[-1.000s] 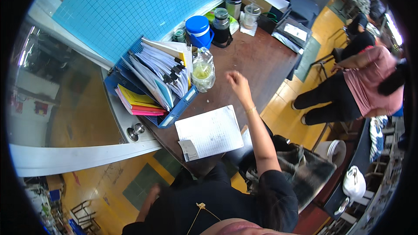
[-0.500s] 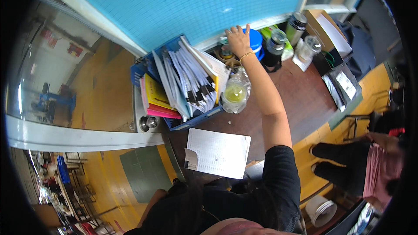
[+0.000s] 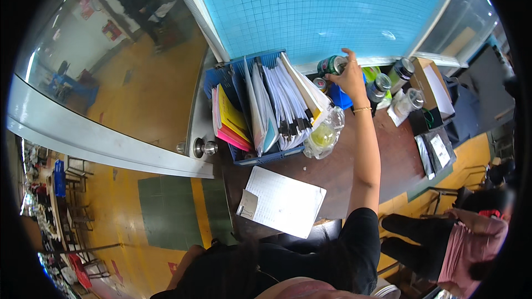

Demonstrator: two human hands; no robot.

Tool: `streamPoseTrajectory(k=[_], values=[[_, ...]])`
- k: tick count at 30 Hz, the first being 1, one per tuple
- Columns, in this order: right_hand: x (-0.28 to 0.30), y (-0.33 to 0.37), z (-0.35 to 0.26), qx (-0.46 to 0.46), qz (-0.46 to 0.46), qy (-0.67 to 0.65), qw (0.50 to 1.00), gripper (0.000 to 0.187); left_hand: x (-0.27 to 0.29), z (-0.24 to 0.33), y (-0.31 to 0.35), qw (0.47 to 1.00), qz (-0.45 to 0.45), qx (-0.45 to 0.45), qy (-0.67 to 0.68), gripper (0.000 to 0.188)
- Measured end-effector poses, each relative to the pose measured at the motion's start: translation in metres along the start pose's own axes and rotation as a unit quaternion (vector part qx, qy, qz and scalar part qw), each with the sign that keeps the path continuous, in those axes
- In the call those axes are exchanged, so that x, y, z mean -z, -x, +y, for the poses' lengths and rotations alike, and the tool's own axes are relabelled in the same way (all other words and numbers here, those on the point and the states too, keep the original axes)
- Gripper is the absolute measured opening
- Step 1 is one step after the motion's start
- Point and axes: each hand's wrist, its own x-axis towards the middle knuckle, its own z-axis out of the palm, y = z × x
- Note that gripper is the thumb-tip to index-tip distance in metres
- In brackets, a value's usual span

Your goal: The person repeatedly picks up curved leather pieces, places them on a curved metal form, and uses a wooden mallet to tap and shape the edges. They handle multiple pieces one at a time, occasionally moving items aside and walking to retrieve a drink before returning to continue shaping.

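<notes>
My right hand point(image 3: 351, 82) reaches to the back of the brown desk point(image 3: 354, 171), its thumb and fingers around one end of a green and silver drink can point(image 3: 331, 65). The can is tipped on its side in front of the blue mesh panel. Just below it, the top of another small can point(image 3: 320, 83) shows. A blue container point(image 3: 339, 97) stands under my hand, partly hidden by it. My left hand is out of sight; only part of that arm shows at the lower edge.
Left of my hand sits a blue file rack point(image 3: 255, 160) full of papers, beside a bagged yellow-green cup point(image 3: 322, 134). Bottles point(image 3: 400, 72) and an open carton point(image 3: 432, 86) stand right. A clipped paper pad point(image 3: 285, 202) lies near me. Another person point(image 3: 465, 249) is at right.
My right hand has closed on the green can and tipped it up from among the things at the panel. The whole view has shifted, too.
</notes>
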Motion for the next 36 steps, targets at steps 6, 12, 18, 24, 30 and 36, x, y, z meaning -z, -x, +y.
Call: streamPoseTrajectory(k=[6, 12, 18, 24, 30, 36], values=[[0.095, 0.093, -0.087, 0.032, 0.131, -0.26, 0.956, 0.122, -0.02, -0.078, -0.086, 0.985, -0.008, -0.173, 0.01, 0.037], [0.116, 0.234, -0.221, 0.029, 0.07, -0.482, 0.873, 0.145, -0.015, -0.148, -0.148, 0.949, -0.005, -0.315, -0.014, 0.034], [0.012, 0.354, -0.399, 0.014, -0.052, -0.6, 0.798, 0.149, 0.009, -0.264, -0.198, 0.948, -0.028, -0.314, 0.053, 0.03], [-0.133, 0.419, -0.586, 0.012, -0.322, -0.557, 0.765, 0.144, 0.028, -0.467, -0.285, 0.949, 0.075, -0.223, 0.212, 0.029], [-0.3, 0.432, -0.741, 0.1, -0.527, -0.479, 0.695, 0.136, 0.037, -0.602, -0.347, 0.954, 0.044, -0.074, 0.287, 0.031], [-0.44, 0.406, -0.888, 0.165, -0.585, -0.385, 0.695, 0.119, 0.119, -0.643, -0.393, 0.952, 0.039, -0.078, 0.293, 0.032]])
